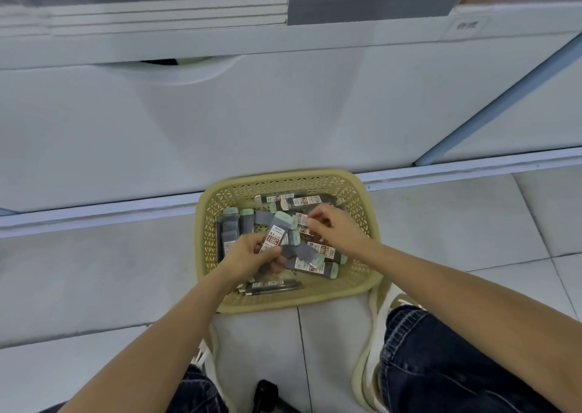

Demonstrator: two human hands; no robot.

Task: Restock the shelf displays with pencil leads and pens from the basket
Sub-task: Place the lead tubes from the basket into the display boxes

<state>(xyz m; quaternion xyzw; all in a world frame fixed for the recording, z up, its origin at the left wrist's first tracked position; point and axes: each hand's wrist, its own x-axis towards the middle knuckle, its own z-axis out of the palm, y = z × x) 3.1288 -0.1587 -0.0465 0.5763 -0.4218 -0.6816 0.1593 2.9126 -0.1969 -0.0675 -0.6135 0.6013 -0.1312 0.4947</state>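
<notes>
A yellow lattice basket sits on the tiled floor against the shelf base. Several pencil lead cases, grey with pale green caps and red-and-white labels, lie loose in it, along with flat pen packs. My left hand grips a lead case, label up, cap pointing away from me. My right hand reaches into the basket's far side, and its fingertips pinch another case.
The white shelf cabinet rises just behind the basket, with a recessed drawer handle at the upper left. Grey stacked packs lie on the shelf above. My knees in blue jeans and a pale shoe flank the basket's near side.
</notes>
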